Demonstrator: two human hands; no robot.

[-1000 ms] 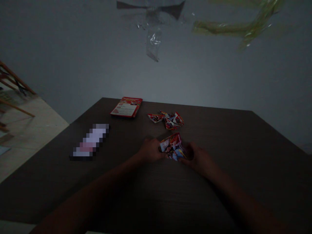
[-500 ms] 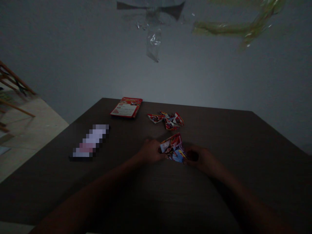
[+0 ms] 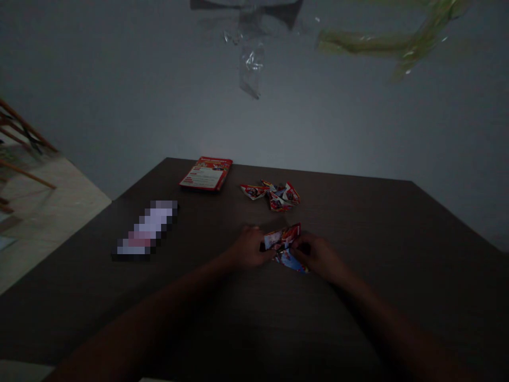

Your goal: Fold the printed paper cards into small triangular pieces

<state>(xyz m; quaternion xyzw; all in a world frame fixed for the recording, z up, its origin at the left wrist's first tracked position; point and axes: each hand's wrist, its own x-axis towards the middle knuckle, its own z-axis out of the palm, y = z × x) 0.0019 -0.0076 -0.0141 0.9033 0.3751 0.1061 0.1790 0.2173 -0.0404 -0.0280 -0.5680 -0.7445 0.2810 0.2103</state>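
A printed sheet of paper [image 3: 289, 259], red and blue with pictures, is creased between my two hands over the middle of the table. My left hand [image 3: 251, 248] grips its left side, thumb near the lower edge. On the right side, my right hand [image 3: 318, 255] pinches the paper close to its crease, fingers curled. Just beyond lie several folded paper pieces [image 3: 278, 196] in similar red print, bunched together. Dim light hides the finer folds and parts of the fingertips.
A red and white stack of printed sheets [image 3: 207, 174] lies at the table's far left. Nearer on the left is a blurred-out phone [image 3: 147, 228]. Behind the brown table [image 3: 358, 212] stands a wall [image 3: 318, 116] with tape on it. Wooden furniture [image 3: 26, 124] shows at far left.
My right hand has shifted left along the paper, its fingers now at the crease. The paper's upper part has tipped lower and its lower right corner shows more.
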